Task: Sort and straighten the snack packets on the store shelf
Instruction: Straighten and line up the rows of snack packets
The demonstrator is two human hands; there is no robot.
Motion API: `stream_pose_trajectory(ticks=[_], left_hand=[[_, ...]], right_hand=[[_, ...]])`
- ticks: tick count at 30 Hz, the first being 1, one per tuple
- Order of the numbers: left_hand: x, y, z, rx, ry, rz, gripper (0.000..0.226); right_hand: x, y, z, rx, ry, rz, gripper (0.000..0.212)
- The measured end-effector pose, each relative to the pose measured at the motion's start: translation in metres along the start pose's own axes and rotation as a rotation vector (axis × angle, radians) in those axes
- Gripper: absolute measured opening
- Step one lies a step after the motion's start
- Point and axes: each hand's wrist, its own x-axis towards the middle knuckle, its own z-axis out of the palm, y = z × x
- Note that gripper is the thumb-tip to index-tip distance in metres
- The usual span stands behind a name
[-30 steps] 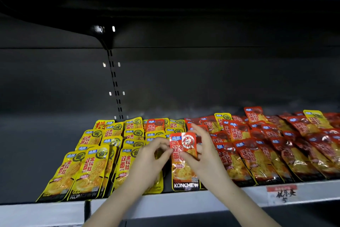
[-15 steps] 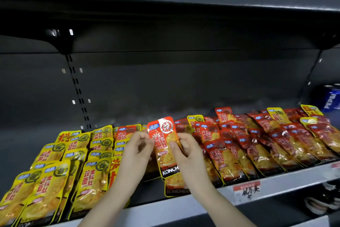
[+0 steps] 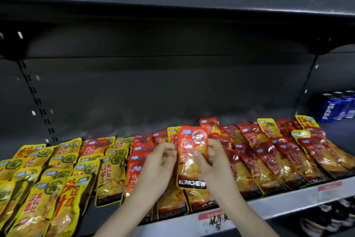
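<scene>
red KONCHEW packet (image 3: 192,157): upright, lifted above the red rows, centre of shelf (image 3: 278,201) | right hand (image 3: 212,165): fingers pinched on its right edge | left hand (image 3: 155,167): fingers curled, tips at its left edge, grip unclear | yellow packets (image 3: 57,175): left of it | Pepsi cans (image 3: 338,107): far right

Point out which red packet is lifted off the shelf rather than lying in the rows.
The red packet at centre, pinched between the left hand and right hand. It stands raised with KONCHEW showing; the other red packets lie overlapped on the shelf.
</scene>
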Motion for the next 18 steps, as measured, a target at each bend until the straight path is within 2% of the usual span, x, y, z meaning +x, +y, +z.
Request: stream_pose_trajectory(ticks=[3, 6, 9, 12, 13, 18], left_hand=[[0.020, -0.006, 0.016, 0.048, 0.031, -0.102, 0.021], [0.040, -0.017, 0.028, 0.154, 0.035, -0.170, 0.023], [0.051, -0.019, 0.037, 0.269, 0.066, -0.189, 0.036], [0.048, -0.016, 0.046, 0.393, 0.062, -0.178, 0.045], [0.046, -0.015, 0.048, 0.433, 0.054, -0.171, 0.045], [0.041, -0.012, 0.048, 0.522, 0.092, -0.140, 0.036]], right_hand=[[0.015, 0.010, -0.032, 0.017, 0.152, -0.012, 0.012], [0.029, 0.017, -0.057, 0.050, 0.185, -0.025, 0.012], [0.037, 0.019, -0.068, 0.136, 0.134, 0.037, 0.038], [0.042, 0.016, -0.071, 0.068, 0.091, 0.034, 0.067], [0.042, 0.014, -0.072, 0.023, 0.086, 0.008, 0.067], [0.045, 0.024, -0.074, -0.205, 0.023, -0.189, 0.040]])
